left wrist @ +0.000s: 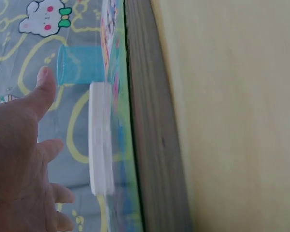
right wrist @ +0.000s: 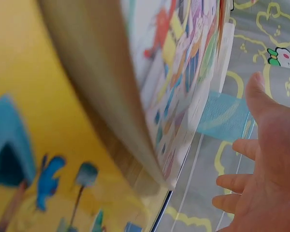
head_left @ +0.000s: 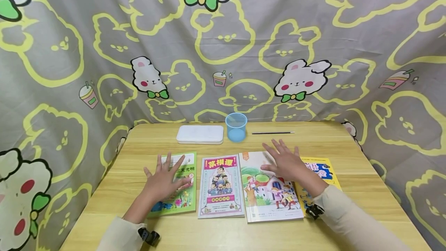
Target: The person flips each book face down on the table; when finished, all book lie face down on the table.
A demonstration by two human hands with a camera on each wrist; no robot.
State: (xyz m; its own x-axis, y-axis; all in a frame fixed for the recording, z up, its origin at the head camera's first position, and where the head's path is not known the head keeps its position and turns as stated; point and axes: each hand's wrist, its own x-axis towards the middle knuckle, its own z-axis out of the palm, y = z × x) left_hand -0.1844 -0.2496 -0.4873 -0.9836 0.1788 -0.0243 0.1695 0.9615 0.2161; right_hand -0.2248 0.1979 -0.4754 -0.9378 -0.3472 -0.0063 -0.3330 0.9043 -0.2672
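Observation:
Four fingers and thumb spread wide, my left hand (head_left: 161, 184) is over the green book (head_left: 189, 200) and hides part of its cover. My right hand (head_left: 288, 164), also spread, overlaps the upper right of a thicker book with a cottage picture (head_left: 256, 196). Partly under that book's right side lies a yellow book (head_left: 330, 169). Between the hands is a book with a pink title panel (head_left: 221, 187). Both wrist views show the left hand (left wrist: 19, 164) and right hand (right wrist: 275, 159) with nothing in the fingers.
Behind the books stand a flat white case (head_left: 199, 134), a translucent blue cup (head_left: 236, 129) and a thin dark pencil-like stick (head_left: 273, 133). A patterned grey curtain (head_left: 240, 100) borders the wooden table (head_left: 104, 204) at the back and sides.

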